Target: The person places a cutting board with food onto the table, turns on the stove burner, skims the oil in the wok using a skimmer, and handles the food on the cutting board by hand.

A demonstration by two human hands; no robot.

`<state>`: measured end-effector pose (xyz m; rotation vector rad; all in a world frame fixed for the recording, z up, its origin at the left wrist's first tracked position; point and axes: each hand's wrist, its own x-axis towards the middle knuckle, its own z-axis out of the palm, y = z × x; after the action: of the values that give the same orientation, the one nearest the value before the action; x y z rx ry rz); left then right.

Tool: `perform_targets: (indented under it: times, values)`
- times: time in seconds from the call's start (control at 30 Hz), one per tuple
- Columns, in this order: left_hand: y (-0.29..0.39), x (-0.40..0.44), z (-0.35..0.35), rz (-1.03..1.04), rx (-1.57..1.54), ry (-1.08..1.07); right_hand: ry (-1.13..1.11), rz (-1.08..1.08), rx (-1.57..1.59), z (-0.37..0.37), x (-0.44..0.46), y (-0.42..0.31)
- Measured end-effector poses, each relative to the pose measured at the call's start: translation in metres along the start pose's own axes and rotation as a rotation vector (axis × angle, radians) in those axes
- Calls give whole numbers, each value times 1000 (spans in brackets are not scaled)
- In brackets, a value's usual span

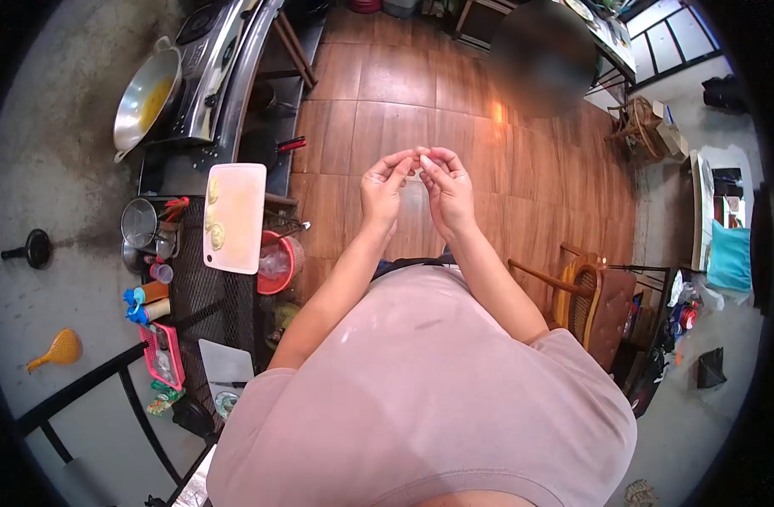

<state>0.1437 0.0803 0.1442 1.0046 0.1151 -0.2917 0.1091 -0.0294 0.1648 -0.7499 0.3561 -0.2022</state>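
Both of my hands are raised in front of my body over the tiled floor, with their fingertips meeting. My left hand [385, 196] is pinched, thumb against fingers. My right hand [450, 193] is pinched too and touches the left at the fingertips. Anything between the fingers is too small to make out. To the left, a pale pink cutting board [242, 215] lies on a black mesh rack, with several pale yellow-green pieces [217, 236] along its left side.
A wok [149, 100] with yellow liquid sits at the stove [203, 63], upper left. Below the board are a red basket [279, 263] and a pink basket [161, 355]. A wooden chair [580, 291] stands at the right. A blurred area covers the upper right.
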Motion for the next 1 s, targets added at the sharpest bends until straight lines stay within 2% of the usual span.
perform_targets:
  times: [0.03,0.1,0.13,0.2,0.3,0.4,0.73,0.83,1.0]
  values:
    - [-8,-1,12,-2,3,-7,3,-6,4,-12,3,-11]
    - [-25,-5,37,166,55,42,-20,-55,-59,-39,9,-32]
    - [-37,-3,42,172,57,40,-25,-58,-56,-48,9,-44]
    - [-62,1,47,89,24,-82,-10,-61,-65,-67,8,-70]
    - [-74,-8,94,24,-67,-109,3,-78,-46,-95,8,-106]
    - [-85,-18,152,20,129,-140,-7,-116,-62,-133,14,-137]
    - [-161,-29,248,-68,132,-162,47,-109,-79,-223,22,-207]
    - [-171,-33,265,8,228,-118,63,-98,-67,-240,22,-215]
    - [-180,-33,280,127,228,-155,-9,-252,-179,-259,26,-225]
